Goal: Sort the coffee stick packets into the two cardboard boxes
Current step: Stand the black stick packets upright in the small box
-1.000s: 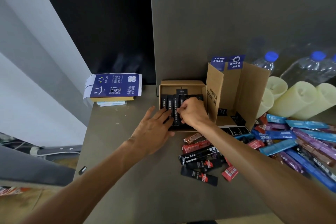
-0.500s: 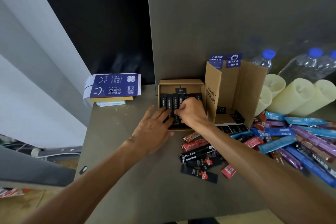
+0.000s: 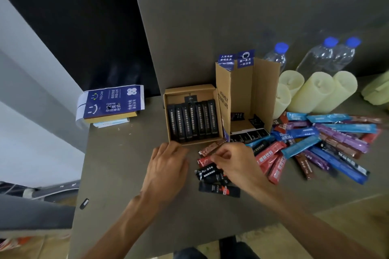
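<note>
Seven black packets line the low box; my left hand rests flat, my right hand pinches one red packet.

Packets at 5 o'clock are partly covered by the right hand; its grip cannot be judged. A pale green object is cropped at 3 o'clock.

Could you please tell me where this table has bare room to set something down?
Bare: the grey tabletop between the blue-covered booklet stack and the low cardboard box of black packets, reaching to the near-left edge. Crowded: before and right of the tall open cardboard box, where coloured stick packets lie heaped.
</note>
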A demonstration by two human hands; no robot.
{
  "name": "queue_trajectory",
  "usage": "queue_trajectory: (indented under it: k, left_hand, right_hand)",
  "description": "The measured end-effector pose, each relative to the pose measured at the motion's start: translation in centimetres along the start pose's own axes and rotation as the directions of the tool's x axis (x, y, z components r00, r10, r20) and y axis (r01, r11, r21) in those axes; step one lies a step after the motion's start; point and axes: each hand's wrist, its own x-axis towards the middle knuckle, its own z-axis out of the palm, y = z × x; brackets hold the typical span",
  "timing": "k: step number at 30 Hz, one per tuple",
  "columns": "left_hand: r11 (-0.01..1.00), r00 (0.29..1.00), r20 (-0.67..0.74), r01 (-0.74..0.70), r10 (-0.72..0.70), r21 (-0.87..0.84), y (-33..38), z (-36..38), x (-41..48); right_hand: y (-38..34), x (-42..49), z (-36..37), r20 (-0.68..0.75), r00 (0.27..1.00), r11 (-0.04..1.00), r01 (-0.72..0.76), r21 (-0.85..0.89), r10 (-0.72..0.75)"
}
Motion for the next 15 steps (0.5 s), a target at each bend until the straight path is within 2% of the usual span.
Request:
queue_trajectory:
  k: [4,9,15]
  left_hand:
    - [0.994,0.998,0.067,0.013,-0.006,-0.111,3.9,1.2,-0.3]
    - [0.995,0.972,0.235,0.043,-0.021,-0.088,8.3,3.1,0.8]
    - [0.993,0.97,0.24,-0.005,0.034,-0.12,12.7,5.3,3.7]
  right_hand:
    - [3.3,-2.5,-1.0,-0.054,0.996,0.998,-0.065,0.006,0.065]
    - [6.7,-4.2,-2.1,-0.119,0.981,0.988,-0.15,0.044,0.154]
    - [8.7,-3.4,-4.2,-0.232,0.963,0.99,-0.142,-0.018,0.134]
